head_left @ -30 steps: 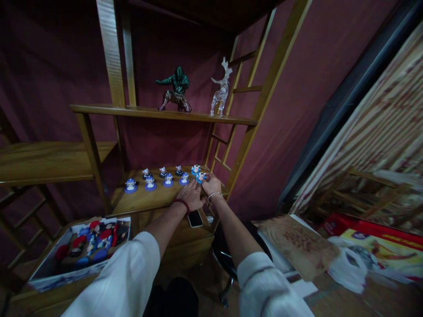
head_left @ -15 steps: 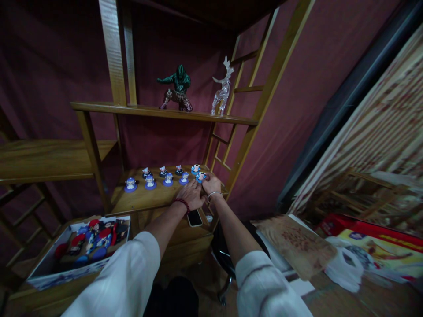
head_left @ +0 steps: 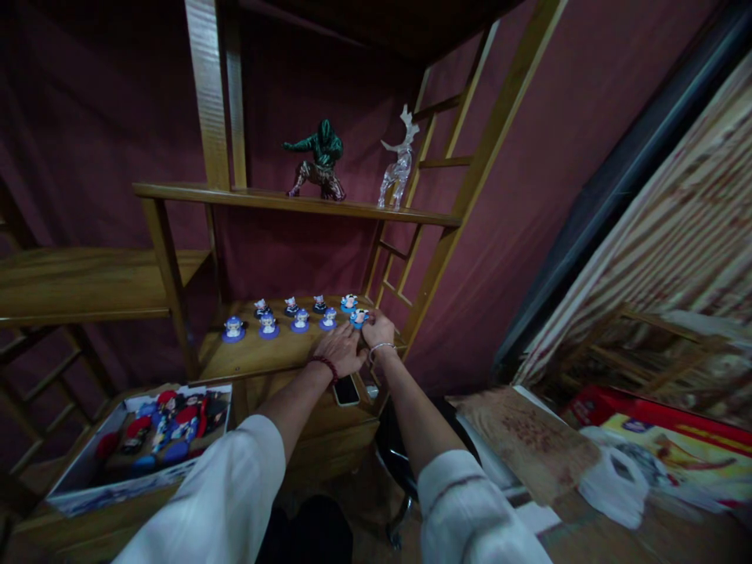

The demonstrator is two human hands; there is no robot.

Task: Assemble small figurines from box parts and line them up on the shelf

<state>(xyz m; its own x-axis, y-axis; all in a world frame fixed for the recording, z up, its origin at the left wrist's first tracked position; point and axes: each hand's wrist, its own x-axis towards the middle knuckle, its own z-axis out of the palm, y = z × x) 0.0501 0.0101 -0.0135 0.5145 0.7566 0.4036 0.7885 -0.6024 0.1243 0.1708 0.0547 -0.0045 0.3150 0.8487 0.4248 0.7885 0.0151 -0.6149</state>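
Observation:
On the lower wooden shelf [head_left: 252, 352], small figurines stand in two rows. A light-blue figurine with a round base [head_left: 359, 316] is at the right end of the front row. Thumb and fingers of my right hand [head_left: 379, 332] are closed on its right side. My left hand [head_left: 339, 350] lies palm down on the shelf, fingers stretched forward, their tips close to that figurine's base; contact is unclear. Left of it stand several purple-based figurines [head_left: 299, 320]. Behind are three dark-based figurines [head_left: 319, 304] and another light-blue figurine [head_left: 348, 303].
A phone [head_left: 346, 390] lies just below my wrists. At lower left, an open box [head_left: 70, 495] holds several red and blue figures. A green crouching statue [head_left: 322, 157] and a clear deer [head_left: 399, 164] occupy the upper shelf [head_left: 258, 200]. A black chair [head_left: 393, 462] stands below right.
The view has shifted very slightly. My hands stay at the same light-blue figurine, with the right hand still on its side. The other figurines keep their places.

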